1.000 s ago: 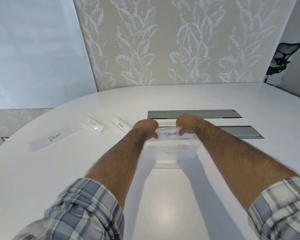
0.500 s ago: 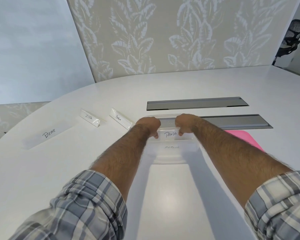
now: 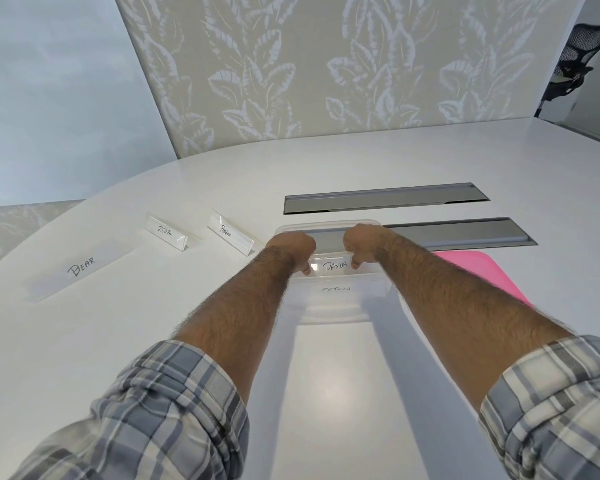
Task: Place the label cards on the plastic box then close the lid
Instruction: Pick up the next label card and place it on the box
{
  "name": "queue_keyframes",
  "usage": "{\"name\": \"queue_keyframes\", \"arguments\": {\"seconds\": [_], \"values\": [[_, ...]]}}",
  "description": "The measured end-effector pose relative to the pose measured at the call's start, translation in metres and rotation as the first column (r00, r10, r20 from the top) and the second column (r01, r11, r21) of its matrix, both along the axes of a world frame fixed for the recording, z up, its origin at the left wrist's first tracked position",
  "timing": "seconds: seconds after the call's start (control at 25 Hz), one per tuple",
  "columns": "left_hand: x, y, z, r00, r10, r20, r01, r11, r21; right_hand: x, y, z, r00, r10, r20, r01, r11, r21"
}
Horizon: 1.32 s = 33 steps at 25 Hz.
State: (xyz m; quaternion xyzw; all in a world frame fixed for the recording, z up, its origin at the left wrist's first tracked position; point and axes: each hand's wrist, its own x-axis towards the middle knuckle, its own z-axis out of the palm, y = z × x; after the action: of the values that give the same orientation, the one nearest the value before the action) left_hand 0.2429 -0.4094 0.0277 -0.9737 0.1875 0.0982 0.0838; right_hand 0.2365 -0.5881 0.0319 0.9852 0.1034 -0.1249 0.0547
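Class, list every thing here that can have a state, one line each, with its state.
PANDA card: held over the box
left hand: pinches its left end
right hand: pinches its right end
plastic box: open, lid off
pink lid: flat on table, beside box
BEAR card: lying flat
ZEBRA card: standing
PENGUIN card: standing

Lower card [image 3: 335, 289] inside the plastic box [image 3: 329, 311]: writing too faint to read. Left hand [image 3: 291, 247] and right hand [image 3: 364, 244] cover both ends of the PANDA card [image 3: 335, 266]; their fingers mostly hidden behind the knuckles, only tips show. Right forearm [image 3: 465, 306] blocks the left part of the pink lid [image 3: 482, 277]. Box walls clear, hard to trace against the tabletop [image 3: 153, 341]. Chair [image 3: 582, 53] cut off at the right edge. Sleeves [image 3: 146, 420] run off the bottom edge.
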Motion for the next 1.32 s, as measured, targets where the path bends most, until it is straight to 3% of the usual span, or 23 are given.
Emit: {"name": "queue_keyframes", "arguments": {"seconds": [0.64, 0.88, 1.32], "values": [[-0.002, 0.003, -0.005, 1.0, 0.013, 0.008, -0.013, 1.0, 0.007, 0.003, 0.005, -0.01, 1.0, 0.001, 0.021, 0.0, 0.999, -0.043], [-0.001, 0.01, -0.004, 1.0, -0.007, 0.015, 0.008, 0.997, -0.079, -0.002, 0.001, 0.002, 0.998, 0.019, 0.056, -0.017, 0.999, -0.035], [-0.032, 0.059, 0.051, 0.97, -0.007, 0.242, 0.078, 0.956, -0.284, -0.025, 0.027, 0.055, 0.976, 0.026, 0.216, -0.042, 0.997, 0.071]]}}
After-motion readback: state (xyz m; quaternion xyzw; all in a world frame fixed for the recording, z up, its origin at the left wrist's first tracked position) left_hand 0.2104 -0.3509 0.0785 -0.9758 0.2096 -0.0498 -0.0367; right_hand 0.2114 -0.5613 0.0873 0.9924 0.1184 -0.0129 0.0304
